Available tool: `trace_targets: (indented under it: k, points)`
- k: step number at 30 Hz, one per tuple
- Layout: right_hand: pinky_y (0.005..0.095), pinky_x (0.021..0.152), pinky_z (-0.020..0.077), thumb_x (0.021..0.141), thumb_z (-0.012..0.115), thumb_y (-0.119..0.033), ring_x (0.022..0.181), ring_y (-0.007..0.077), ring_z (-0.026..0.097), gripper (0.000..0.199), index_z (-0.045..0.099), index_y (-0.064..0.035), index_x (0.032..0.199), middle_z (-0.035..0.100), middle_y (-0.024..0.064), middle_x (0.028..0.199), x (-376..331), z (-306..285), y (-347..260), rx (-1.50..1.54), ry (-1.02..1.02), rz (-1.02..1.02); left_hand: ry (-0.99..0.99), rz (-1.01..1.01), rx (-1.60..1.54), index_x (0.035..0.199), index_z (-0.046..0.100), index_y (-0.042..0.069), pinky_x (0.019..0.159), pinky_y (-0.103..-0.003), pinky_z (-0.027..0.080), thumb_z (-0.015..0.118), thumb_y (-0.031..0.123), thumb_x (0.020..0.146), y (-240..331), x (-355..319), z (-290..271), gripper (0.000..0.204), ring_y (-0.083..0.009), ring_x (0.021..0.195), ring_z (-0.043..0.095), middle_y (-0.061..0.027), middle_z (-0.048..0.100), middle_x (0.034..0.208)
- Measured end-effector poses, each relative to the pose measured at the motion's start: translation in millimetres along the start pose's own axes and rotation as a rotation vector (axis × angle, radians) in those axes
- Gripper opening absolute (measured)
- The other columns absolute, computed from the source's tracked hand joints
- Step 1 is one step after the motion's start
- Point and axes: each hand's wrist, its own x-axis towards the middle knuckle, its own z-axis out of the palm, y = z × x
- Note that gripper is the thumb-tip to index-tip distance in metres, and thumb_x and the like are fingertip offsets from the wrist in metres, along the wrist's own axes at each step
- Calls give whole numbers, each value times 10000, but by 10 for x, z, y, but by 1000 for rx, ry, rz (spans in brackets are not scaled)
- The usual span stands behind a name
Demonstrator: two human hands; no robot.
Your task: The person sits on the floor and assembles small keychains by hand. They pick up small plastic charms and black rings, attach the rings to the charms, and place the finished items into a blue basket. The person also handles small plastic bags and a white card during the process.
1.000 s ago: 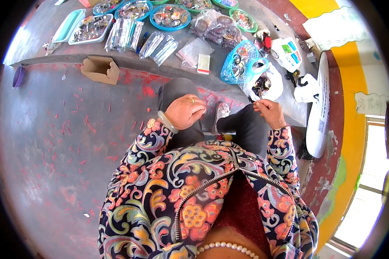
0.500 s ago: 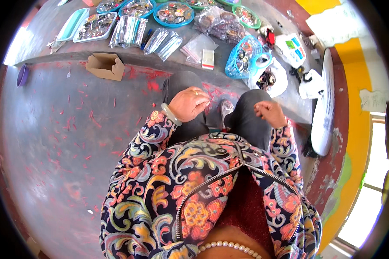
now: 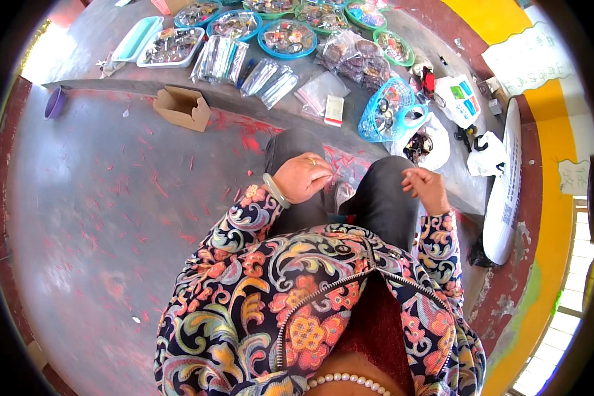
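Two hands over dark-trousered knees: left hand (image 3: 302, 177) curled, fingers bunched; right hand (image 3: 428, 188) pinching something tiny, perhaps thread. Loose pinch risks dropping it.

cardboard box (image 3: 182, 107) lying open at the step edge | blue basket (image 3: 384, 112) sitting by white bags (image 3: 435, 142) | round bowls (image 3: 287, 37) and clear packets (image 3: 270, 77) lining the far floor | purple cup (image 3: 53, 103) standing at the left edge
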Motion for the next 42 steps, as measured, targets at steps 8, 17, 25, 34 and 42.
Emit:
trace_targets:
  k: [8,17,25,34,42]
  points:
    - [298,580,465,780,548,-159,650,212,610,158,634,-39,834,617,103,711,187,648,70,-210,-111,-372,-89,-1,86,817,600,45,749,-351,454,567,93,773,18,13,139,73,-253,837,567,-73,616,853]
    - [376,626,451,763,539,-160,713,294,575,132,629,-71,800,594,110,734,478,1241,440,-448,11,-769,-110,-30,263,821,616,36,775,-349,454,573,121,766,-12,-33,87,110,-251,865,571,-90,621,881]
    - [375,632,455,776,539,-181,724,293,581,138,632,-88,817,599,107,751,480,1220,476,-380,82,-694,-59,-154,317,743,613,21,770,-343,438,568,147,769,-21,-21,187,136,-247,805,580,-98,628,812]
    - [359,634,477,774,557,-162,735,295,604,127,637,-84,834,623,121,800,478,1239,450,-351,183,-682,-129,-378,216,650,574,39,664,-394,426,526,196,779,124,-136,546,209,-309,698,547,-125,577,677]
    - [345,613,473,748,572,-133,737,288,600,112,638,-94,829,613,107,751,367,1206,403,-484,224,-733,-369,-407,174,644,583,28,674,-419,430,516,215,772,222,-207,643,237,-324,709,551,-132,582,677]
